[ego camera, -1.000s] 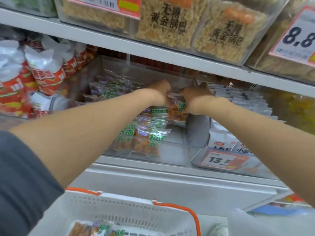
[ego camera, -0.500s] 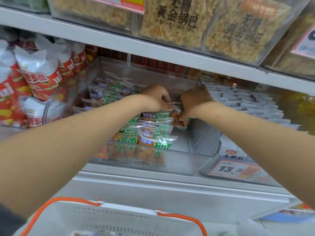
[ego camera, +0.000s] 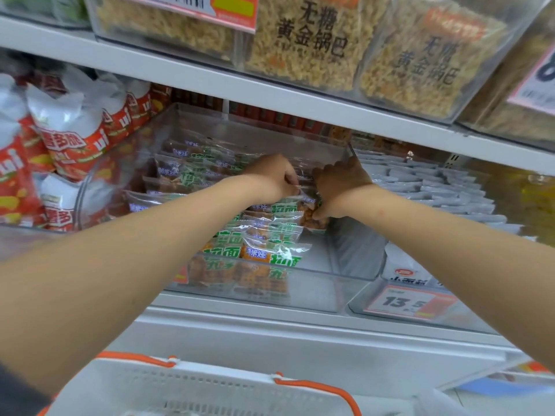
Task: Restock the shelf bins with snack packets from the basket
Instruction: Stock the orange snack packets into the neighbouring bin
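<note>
A clear plastic shelf bin (ego camera: 318,291) on the middle shelf holds rows of small clear snack packets (ego camera: 264,244) with green lettering and orange contents. Both my hands reach into the right side of this bin. My left hand (ego camera: 271,175) pinches the top edge of a packet in the stack. My right hand (ego camera: 338,183) grips a snack packet (ego camera: 313,222) against the bin's right wall, thumb pressed on its lower part. The white basket (ego camera: 192,382) with orange handles shows at the bottom edge; its contents are out of view.
Red and white chip bags (ego camera: 66,136) fill the bin on the left. Pale grey packets (ego camera: 432,187) fill the bin on the right, above a 13.5 price tag (ego camera: 405,303). Large bags of yellow snacks (ego camera: 303,43) sit on the shelf above.
The view has tilted upward slightly, so the basket's inside has dropped out of sight. Both hands stay in the bin and have pushed the packets a little deeper toward the back.
</note>
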A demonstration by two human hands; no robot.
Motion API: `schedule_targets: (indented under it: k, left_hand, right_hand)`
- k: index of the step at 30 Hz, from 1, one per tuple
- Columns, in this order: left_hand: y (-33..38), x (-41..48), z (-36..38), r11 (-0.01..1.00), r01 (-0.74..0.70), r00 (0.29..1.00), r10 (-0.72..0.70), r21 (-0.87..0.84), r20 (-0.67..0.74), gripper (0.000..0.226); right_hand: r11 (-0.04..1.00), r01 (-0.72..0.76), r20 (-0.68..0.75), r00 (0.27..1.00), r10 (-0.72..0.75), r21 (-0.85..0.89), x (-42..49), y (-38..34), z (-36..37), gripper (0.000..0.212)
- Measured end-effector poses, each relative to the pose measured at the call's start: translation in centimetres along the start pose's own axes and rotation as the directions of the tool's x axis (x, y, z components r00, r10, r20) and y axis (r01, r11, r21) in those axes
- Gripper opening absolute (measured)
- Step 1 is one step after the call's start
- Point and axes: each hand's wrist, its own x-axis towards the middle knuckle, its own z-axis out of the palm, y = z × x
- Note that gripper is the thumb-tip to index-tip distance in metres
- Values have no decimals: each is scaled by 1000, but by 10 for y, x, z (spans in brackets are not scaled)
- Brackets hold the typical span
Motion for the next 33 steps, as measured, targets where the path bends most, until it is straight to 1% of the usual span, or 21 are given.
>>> schedule_targets:
  k: [3,4,5,6,7,8,10,12,14,16,18,19,21,22,23,24,26,27,30,33]
  left_hand:
    - [3,-8,-6,1000,-5,1000,5,-16,-24,18]
    - [3,-10,-9,1000,-1,999,0,-12,-38,19]
    - [2,-14,-12,1000,9,999,-9,-14,-50,19]
    - [1,-19,-16,1000,19,998,-20,-19,-58,18]
    - [0,-25,-20,999,25,998,-27,-27,-60,19]
    - [-1,-34,-26,999,22,998,-24,-38,-56,20]
    - [-4,-56,-35,1000,-14,1000,14,-22,-21,25]
    - [-7,-79,-41,996,-42,998,39,72,42,33]
    - [-9,-97,-41,980,-52,995,34,192,93,39]
    - [-11,-108,-37,957,-30,993,-6,289,121,44]
    - [-11,-113,-35,943,-20,991,-26,331,134,46]
    - [-10,-114,-34,944,-20,991,-26,329,134,47]
    - [-6,-111,-36,952,-10,992,-28,307,120,48]
    - [-4,-109,-37,954,-4,993,-32,299,118,49]
    - [-3,-107,-38,955,2,992,-40,297,122,50]
    - [-1,-105,-39,954,3,990,-45,299,131,51]
    - [0,-102,-37,952,-1,987,-49,307,152,53]
    - [0,-102,-36,951,-3,986,-50,309,161,54]
    - [-5,-102,-30,947,-15,985,-41,320,169,53]
    - [-9,-102,-26,949,-28,987,-22,314,157,53]
  right_hand:
    - [997,22,75,997,-27,68,-4,6,-12,87]
    - [992,18,100,995,-31,126,-7,8,-18,89]
    - [980,0,119,993,-24,197,-11,10,-24,88]
    - [960,-25,103,995,-4,280,-14,11,-29,82]
    - [929,-55,83,996,26,365,-17,10,-33,70]
    - [883,-76,55,997,57,462,-23,8,-36,54]
    - [760,-119,66,993,100,639,-37,4,-35,13]
    - [661,-138,88,990,108,738,-53,-3,-32,34]
    - [636,-139,69,989,133,759,-66,-7,-26,38]
    - [676,-141,76,989,126,723,-71,-12,-21,29]
    - [752,-126,58,991,117,647,-72,-14,-21,12]
    - [794,-111,38,993,110,598,-71,-13,-23,20]
    - [878,-74,-28,995,98,472,-67,-10,-26,54]
    - [916,-63,-51,995,90,396,-62,-8,-26,59]
    - [943,-57,-37,997,73,328,-54,-6,-26,57]
    - [959,-61,-12,998,67,278,-46,-5,-25,49]
    - [967,-89,45,996,80,239,-31,-5,-22,30]
    - [967,-96,37,995,89,235,-25,-5,-19,25]
    - [966,-123,-34,990,134,225,-15,-5,-11,20]
    - [967,-160,-79,981,179,197,-10,-6,-4,22]
